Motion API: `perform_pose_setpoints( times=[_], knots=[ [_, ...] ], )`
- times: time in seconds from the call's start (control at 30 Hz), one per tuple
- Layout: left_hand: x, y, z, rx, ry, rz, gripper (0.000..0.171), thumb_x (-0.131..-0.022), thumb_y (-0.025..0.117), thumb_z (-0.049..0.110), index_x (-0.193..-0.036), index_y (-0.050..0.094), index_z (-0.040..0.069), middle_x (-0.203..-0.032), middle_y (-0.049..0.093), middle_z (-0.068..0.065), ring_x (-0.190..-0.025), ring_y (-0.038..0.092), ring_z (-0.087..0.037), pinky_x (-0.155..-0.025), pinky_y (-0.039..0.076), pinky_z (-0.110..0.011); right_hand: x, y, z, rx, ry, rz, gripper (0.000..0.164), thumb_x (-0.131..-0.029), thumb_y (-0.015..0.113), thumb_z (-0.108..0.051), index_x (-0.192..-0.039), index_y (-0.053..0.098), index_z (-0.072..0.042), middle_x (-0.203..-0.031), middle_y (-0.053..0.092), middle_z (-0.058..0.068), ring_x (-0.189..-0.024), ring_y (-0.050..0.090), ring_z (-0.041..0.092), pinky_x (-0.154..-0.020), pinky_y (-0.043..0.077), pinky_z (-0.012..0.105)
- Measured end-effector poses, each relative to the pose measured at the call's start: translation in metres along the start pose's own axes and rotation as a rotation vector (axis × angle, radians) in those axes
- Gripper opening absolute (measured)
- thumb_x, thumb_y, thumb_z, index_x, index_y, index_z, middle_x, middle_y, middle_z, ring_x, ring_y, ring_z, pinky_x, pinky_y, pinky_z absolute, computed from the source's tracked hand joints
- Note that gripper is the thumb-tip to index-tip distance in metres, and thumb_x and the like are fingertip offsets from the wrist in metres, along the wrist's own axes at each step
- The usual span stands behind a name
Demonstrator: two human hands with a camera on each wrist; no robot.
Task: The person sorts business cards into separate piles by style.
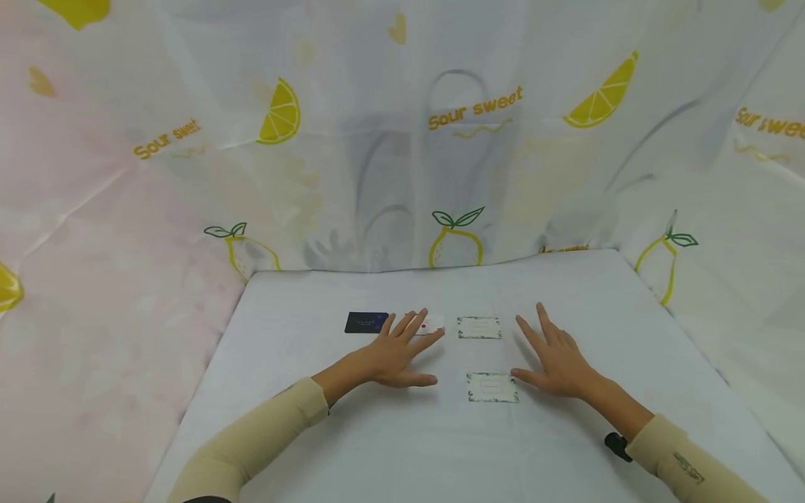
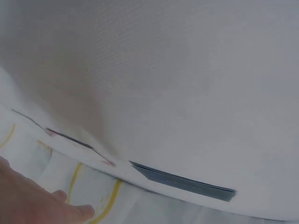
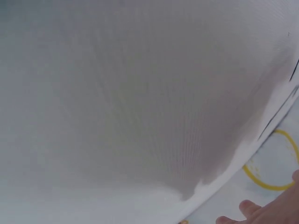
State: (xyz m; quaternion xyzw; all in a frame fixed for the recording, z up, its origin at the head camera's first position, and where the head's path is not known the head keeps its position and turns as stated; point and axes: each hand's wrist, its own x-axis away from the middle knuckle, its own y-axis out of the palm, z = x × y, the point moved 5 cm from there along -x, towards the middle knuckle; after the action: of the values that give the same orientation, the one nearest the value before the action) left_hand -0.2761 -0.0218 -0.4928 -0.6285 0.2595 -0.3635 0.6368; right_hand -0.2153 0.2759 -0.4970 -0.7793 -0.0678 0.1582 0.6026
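Note:
My left hand (image 1: 395, 355) is spread over the table with straight fingers, holding nothing. In the head view its fingers overlap a dark blue card (image 1: 365, 322) and partly hide a white card with a red dot (image 1: 432, 323). The dark card (image 2: 184, 182) looks like a small stack in the left wrist view. My right hand (image 1: 556, 360), also spread and holding nothing, is to the right of two white cards with leafy borders. One leafy card (image 1: 479, 327) lies in the back row; the other leafy card (image 1: 492, 388) lies nearer, its right edge beside my right thumb.
A white cloth covers the table (image 1: 402, 447). Behind it hangs a lemon-print curtain (image 1: 390, 175), which also runs along both sides. A black band (image 1: 618, 447) sits at the right wrist.

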Motion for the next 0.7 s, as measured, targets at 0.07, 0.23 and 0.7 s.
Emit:
perform_pose_setpoints(
  times=[0.07,0.23,0.7],
  knots=[
    [0.004,0.000,0.000,-0.009,0.007,0.007,0.088,-0.090,0.037,0.078,-0.160,0.007,0.033,-0.166,-0.016,-0.008,-0.153,0.003,-0.037,-0.116,0.003,-0.068,0.001,0.000,0.000,0.013,-0.015,0.015,0.095,-0.086,0.069,-0.054,-0.158,0.021,-0.015,-0.163,0.000,0.028,-0.137,0.033,0.053,-0.103,0.029,0.073],
    [0.009,0.005,0.004,-0.021,0.026,0.018,0.090,-0.089,0.037,0.078,-0.160,0.006,0.032,-0.166,-0.015,-0.010,-0.153,0.002,-0.039,-0.115,0.005,-0.070,0.006,0.002,-0.002,0.028,-0.031,0.025,0.097,-0.083,0.070,-0.057,-0.158,0.022,-0.018,-0.162,0.004,0.028,-0.136,0.034,0.053,-0.102,0.028,0.075],
    [0.010,0.005,0.021,0.340,0.052,-0.004,0.092,-0.091,0.049,0.067,-0.160,0.001,0.030,-0.167,-0.003,-0.012,-0.155,0.002,-0.027,-0.117,0.005,-0.065,0.013,0.002,-0.021,-0.225,-0.055,-0.043,0.090,-0.086,0.071,-0.052,-0.156,0.027,-0.016,-0.164,-0.001,0.023,-0.139,0.031,0.054,-0.099,0.037,0.071]
  ],
)
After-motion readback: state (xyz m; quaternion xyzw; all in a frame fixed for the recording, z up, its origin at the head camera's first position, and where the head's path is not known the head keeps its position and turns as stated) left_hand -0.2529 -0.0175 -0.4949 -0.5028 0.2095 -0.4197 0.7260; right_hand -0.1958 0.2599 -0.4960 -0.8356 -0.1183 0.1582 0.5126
